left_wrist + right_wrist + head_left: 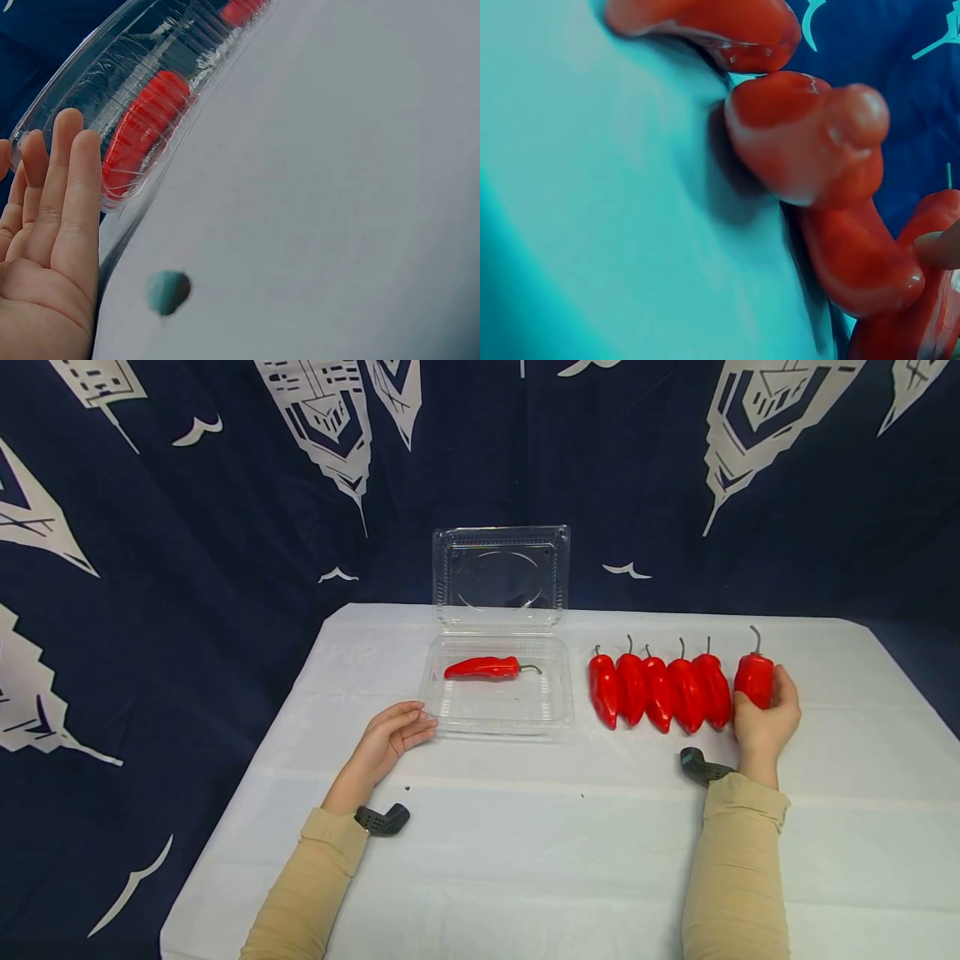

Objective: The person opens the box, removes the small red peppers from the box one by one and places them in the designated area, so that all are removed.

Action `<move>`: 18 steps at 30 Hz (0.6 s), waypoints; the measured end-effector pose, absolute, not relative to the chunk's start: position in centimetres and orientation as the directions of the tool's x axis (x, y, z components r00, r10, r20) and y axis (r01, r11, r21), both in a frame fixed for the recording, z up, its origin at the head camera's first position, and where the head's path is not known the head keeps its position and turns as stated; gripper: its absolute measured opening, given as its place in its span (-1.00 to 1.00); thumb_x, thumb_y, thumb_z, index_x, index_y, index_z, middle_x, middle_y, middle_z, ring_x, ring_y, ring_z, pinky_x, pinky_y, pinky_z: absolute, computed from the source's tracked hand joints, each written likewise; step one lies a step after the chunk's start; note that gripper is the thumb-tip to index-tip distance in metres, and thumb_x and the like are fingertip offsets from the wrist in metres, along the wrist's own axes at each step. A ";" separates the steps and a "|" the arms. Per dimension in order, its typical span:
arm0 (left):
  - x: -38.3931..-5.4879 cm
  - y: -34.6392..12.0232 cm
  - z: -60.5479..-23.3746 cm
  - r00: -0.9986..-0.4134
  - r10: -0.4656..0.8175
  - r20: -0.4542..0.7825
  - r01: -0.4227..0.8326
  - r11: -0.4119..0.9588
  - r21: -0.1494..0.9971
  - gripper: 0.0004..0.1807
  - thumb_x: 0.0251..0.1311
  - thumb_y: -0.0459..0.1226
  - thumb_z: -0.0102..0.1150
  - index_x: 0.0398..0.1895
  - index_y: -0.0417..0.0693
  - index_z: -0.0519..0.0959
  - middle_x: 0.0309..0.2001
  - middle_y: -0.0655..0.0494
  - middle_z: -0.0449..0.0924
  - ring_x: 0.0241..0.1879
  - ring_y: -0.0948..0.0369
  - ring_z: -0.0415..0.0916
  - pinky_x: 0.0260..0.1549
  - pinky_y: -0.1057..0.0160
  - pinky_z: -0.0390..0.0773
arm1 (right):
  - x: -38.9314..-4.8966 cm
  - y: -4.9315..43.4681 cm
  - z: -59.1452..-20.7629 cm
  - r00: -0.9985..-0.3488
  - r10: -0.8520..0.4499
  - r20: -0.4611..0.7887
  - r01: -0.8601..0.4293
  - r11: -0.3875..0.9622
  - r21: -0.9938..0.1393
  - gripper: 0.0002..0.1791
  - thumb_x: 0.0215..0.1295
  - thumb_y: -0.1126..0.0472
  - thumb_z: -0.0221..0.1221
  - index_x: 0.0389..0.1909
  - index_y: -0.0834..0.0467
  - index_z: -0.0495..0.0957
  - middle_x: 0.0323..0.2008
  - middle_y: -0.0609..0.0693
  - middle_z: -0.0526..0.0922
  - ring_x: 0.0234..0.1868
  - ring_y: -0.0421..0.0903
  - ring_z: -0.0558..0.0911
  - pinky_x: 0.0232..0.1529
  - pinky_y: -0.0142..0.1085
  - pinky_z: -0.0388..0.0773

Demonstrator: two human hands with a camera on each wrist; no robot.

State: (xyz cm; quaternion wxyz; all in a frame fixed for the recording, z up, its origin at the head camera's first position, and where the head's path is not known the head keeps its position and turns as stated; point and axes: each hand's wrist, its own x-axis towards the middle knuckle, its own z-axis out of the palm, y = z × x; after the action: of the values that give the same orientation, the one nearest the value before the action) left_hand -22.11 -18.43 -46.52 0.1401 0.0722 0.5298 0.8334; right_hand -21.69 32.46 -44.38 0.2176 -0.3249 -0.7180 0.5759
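Observation:
A clear plastic clamshell box [517, 725] lies with its lid [498, 578] raised at the back. Inside it, one red pepper [480, 668] lies sideways, stem to the right. My left hand [382, 739] rests at the box's front left corner, its fingers fairly straight against the edge; the left wrist view shows the palm [45, 292] beside the clear wall. To the right, my right hand [771, 722] grips a red pepper [754, 672] with its stem pointing up and away. Just left of that hand, several red peppers [659, 693] lie side by side in a row, stems toward the back.
The white-covered table [540, 860] has a dark blue patterned cloth [622, 485] hanging behind it. A few tiny dark specks [407, 788] lie on the white cover in front of the box. Dark wrist cameras [384, 820] sit at both sleeves.

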 end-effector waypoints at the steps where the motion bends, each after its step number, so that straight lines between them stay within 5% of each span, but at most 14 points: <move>1: -22.1 -18.4 -46.6 -0.951 0.308 -0.030 -0.159 -0.402 0.902 -0.75 0.37 -0.48 -0.21 0.04 -0.49 0.27 -0.29 0.04 0.59 -0.19 0.14 0.63 -0.06 0.17 0.59 | -21.7 32.5 -44.4 -0.698 0.713 -0.062 0.222 0.133 -0.966 -0.30 0.32 0.26 0.02 0.44 -0.17 0.04 0.43 -0.16 0.06 0.42 -0.15 0.00 0.38 -0.28 0.07; 18: -22.1 -18.5 -46.5 -0.952 0.304 -0.042 -0.168 -0.400 0.901 -0.77 0.38 -0.48 -0.22 0.03 -0.43 0.29 -0.29 0.05 0.58 -0.18 0.15 0.63 -0.05 0.17 0.59 | -22.3 32.7 -45.2 -0.712 0.700 -0.058 0.250 0.175 -0.952 -0.35 0.36 0.23 -0.04 0.45 -0.02 0.03 0.43 -0.06 0.08 0.42 -0.13 0.05 0.39 -0.31 0.03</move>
State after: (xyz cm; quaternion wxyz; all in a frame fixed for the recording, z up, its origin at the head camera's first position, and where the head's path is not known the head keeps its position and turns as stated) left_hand -22.05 -18.46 -46.46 0.1413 0.0643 0.5292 0.8342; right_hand -22.28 32.69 -45.18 0.2025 -0.3212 -0.7394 0.5560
